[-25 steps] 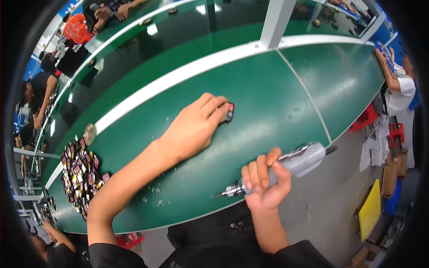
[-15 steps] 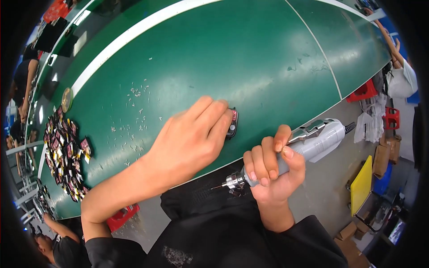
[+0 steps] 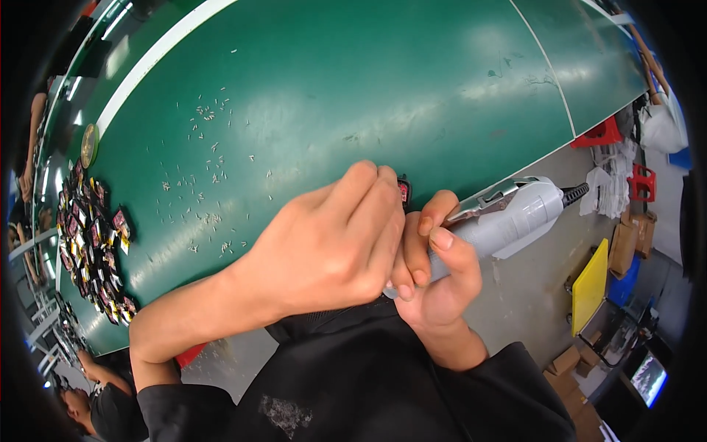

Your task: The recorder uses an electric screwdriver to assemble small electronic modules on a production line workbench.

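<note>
My left hand [image 3: 331, 247] reaches across the table's near edge with its fingers curled round a small black case with a pink face [image 3: 404, 189]. Only a corner of the case shows past the fingers; the rest is hidden. Close against it, my right hand [image 3: 442, 276] grips a grey electric screwdriver [image 3: 508, 221] with a metal lever on its side. The tool lies aslant, its cable end to the upper right. Its chuck and bit are hidden behind my left hand, so I cannot tell whether the bit touches the case.
Many small metal screws [image 3: 213, 177] lie scattered on the green table [image 3: 309, 110]. A heap of small black cases [image 3: 88, 250] lies at the left, beside a round yellowish roll [image 3: 90, 146]. A yellow board [image 3: 591, 287] and cardboard boxes [image 3: 637, 239] stand right. Other people sit at far left.
My left hand has drawn the small case nearer and to the right. My right hand with the screwdriver has come up beside it, and the bit has passed out of sight.
</note>
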Demonstrator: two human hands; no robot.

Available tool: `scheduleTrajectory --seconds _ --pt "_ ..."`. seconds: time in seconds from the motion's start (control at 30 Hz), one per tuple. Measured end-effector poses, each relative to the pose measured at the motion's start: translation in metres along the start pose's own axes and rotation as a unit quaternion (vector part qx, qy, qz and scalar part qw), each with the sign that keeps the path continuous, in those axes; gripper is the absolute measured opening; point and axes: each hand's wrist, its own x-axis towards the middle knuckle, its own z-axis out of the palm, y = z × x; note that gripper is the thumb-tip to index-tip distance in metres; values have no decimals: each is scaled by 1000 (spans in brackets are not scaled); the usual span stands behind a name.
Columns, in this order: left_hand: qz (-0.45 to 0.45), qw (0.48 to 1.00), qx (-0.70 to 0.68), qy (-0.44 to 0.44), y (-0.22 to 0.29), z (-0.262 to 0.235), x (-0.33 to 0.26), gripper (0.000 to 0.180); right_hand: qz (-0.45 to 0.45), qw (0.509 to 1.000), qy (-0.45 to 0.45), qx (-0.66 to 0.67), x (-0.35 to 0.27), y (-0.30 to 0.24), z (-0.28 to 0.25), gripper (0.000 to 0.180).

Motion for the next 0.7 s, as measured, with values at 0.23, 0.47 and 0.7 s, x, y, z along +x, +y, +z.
scheduleTrajectory --seconds 0.23,0.47,0.7 --pt "-39 998 31 -26 11 0 -1 37 22 999 -20 -29 6 -15 0 9" --pt "-14 997 55 -49 12 2 -15 40 -78 967 -197 -141 43 -89 16 13" --pt "-9 998 68 -4 12 9 -13 37 -79 950 -246 -177 72 -94 12 19"
